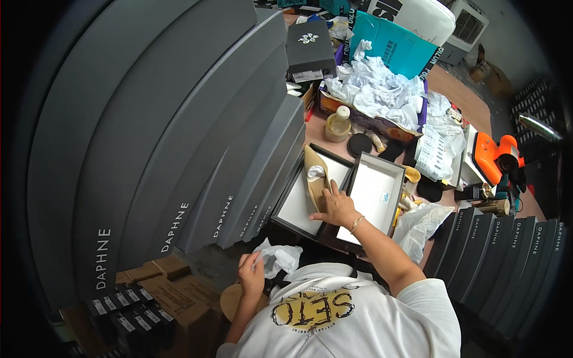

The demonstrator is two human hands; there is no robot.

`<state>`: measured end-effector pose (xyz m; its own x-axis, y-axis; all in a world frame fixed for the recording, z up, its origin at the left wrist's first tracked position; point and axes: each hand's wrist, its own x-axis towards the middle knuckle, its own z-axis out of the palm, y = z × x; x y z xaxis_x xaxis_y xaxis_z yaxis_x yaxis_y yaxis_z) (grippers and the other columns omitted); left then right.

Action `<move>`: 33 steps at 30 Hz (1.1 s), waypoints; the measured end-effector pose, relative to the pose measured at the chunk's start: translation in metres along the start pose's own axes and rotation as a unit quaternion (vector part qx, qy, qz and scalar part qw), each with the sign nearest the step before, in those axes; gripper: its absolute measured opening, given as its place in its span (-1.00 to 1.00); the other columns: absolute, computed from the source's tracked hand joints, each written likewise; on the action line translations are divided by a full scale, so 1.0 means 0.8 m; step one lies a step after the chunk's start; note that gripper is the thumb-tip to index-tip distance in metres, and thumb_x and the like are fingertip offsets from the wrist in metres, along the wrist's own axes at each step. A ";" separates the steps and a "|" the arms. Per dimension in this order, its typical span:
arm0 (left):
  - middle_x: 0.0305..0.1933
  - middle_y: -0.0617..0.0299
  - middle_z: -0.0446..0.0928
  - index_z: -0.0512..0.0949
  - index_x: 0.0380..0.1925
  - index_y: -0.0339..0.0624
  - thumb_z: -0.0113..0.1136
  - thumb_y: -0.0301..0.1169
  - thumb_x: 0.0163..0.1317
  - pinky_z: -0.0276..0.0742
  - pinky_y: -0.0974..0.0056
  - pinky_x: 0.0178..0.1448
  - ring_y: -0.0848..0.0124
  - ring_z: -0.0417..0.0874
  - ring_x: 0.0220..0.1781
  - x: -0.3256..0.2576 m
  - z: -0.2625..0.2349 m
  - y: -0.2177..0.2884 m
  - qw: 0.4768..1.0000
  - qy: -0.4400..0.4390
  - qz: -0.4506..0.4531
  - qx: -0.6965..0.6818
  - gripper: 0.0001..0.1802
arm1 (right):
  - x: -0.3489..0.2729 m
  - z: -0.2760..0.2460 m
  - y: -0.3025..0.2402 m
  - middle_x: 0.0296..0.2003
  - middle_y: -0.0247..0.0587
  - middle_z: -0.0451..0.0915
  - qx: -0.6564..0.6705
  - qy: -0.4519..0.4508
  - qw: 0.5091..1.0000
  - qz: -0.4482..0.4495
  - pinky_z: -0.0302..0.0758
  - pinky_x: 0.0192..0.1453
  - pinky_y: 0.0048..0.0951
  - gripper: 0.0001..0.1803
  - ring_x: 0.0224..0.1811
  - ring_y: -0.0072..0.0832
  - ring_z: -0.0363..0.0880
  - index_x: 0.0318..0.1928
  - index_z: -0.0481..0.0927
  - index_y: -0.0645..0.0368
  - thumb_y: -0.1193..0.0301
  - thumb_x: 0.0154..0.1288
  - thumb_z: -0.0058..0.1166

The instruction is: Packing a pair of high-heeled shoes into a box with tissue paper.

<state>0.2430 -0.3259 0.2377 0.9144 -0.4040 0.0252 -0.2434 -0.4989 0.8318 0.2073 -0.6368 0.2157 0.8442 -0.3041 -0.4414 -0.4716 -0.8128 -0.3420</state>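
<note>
So the biggest thing here is the wall of dark grey shoe boxes (179, 119) stacked on edge, filling everything out past the left hand's fingers and crowding right up against the open box. A second row of the same grey boxes (501, 250) stands off beyond the right elbow.

Further out past the right fingertips there's a cardboard tray full of crumpled white tissue paper (376, 89), with a teal bag (397, 51) behind it and a closed dark box (308, 51) next to that. An orange tool (498, 156) sits well off to the right.

Just under the right hand (337, 207) is the open black shoe box (298, 206) with a white lining, and its lid (376, 197) lies upturned just beside the hand's outer edge. The fingers are spread flat, not clenched, pressing on a tan high-heeled shoe (313, 176) that lies in the box with a wad of white paper stuffed in it.

The left hand (252, 275) is down near the person's chest, fingers closed round a bunch of white tissue paper (280, 258). A small round jar (338, 125) stands just past the box's far corner.
</note>
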 end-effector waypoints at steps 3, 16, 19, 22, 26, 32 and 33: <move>-0.37 0.05 0.52 0.61 -0.28 -0.31 0.20 -0.52 0.09 0.49 0.18 -0.23 0.12 0.58 -0.34 0.046 0.018 0.041 0.990 -0.043 0.124 0.045 -0.82 | 0.006 0.033 -0.005 0.29 0.23 0.09 -0.011 0.040 0.999 0.013 0.56 -0.06 -0.15 -0.36 -0.07 0.07 0.55 0.02 0.43 0.28 0.05 0.08 0.19; -0.43 0.03 0.53 0.64 -0.41 -0.26 0.26 -0.38 0.09 0.47 0.11 -0.27 0.07 0.58 -0.36 0.139 0.086 0.100 0.972 -0.101 0.192 0.092 -0.84 | -0.060 -0.013 0.079 -0.36 -0.22 0.58 0.521 0.101 0.847 -0.038 0.48 -0.35 -0.53 -0.39 -0.39 -0.57 0.53 0.03 0.52 0.35 0.20 0.03 0.31; -0.42 0.05 0.53 0.64 -0.44 -0.26 0.26 -0.36 0.09 0.47 0.11 -0.25 0.07 0.58 -0.34 0.149 0.125 0.135 0.961 -0.126 0.211 0.129 -0.83 | -0.182 -0.068 0.122 -0.18 -0.23 0.56 0.703 0.090 0.700 -0.085 0.50 -0.17 -0.53 -0.38 -0.21 -0.55 0.54 0.08 0.44 0.41 0.29 0.06 0.27; -0.42 0.05 0.53 0.64 -0.44 -0.26 0.26 -0.36 0.09 0.47 0.11 -0.24 0.07 0.58 -0.33 0.170 0.155 0.180 0.951 -0.123 0.257 0.118 -0.83 | -0.280 -0.088 0.166 -0.11 -0.16 0.58 0.747 0.089 0.651 -0.102 0.48 0.02 -0.50 -0.20 -0.09 -0.48 0.57 0.06 0.45 0.46 0.16 -0.13 0.41; -0.45 0.09 0.51 0.64 -0.35 -0.26 0.25 -0.52 0.04 0.47 0.20 -0.30 0.17 0.57 -0.37 0.165 0.174 0.255 0.913 -0.159 0.376 0.009 -0.86 | -0.319 -0.097 0.156 -0.15 -0.14 0.61 0.726 0.087 0.678 -0.074 0.48 -0.01 -0.53 -0.20 -0.13 -0.49 0.59 0.00 0.50 0.47 0.14 -0.18 0.46; -0.43 0.06 0.53 0.61 -0.27 -0.25 0.18 -0.60 0.02 0.47 0.22 -0.33 0.18 0.60 -0.41 0.148 0.185 0.294 0.910 -0.196 0.355 -0.082 -0.78 | -0.271 -0.045 0.149 -0.17 -0.23 0.58 0.687 0.204 0.697 -0.025 0.49 -0.14 -0.59 -0.48 -0.17 -0.58 0.54 0.07 0.47 0.39 0.37 0.14 0.22; -0.44 0.05 0.52 0.62 -0.28 -0.25 0.19 -0.57 0.05 0.46 0.21 -0.34 0.17 0.59 -0.41 0.163 0.187 0.289 0.925 -0.147 0.345 -0.065 -0.81 | -0.275 -0.037 0.153 -0.18 -0.23 0.58 0.698 0.204 0.686 0.010 0.50 -0.20 -0.58 -0.49 -0.21 -0.58 0.55 0.07 0.46 0.38 0.36 0.14 0.22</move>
<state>0.2574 -0.6090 0.3504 0.4248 -0.7920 0.4385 -0.6772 0.0434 0.7345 -0.0287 -0.6844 0.2957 0.7004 -0.6538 -0.2864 -0.0276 0.3761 -0.9262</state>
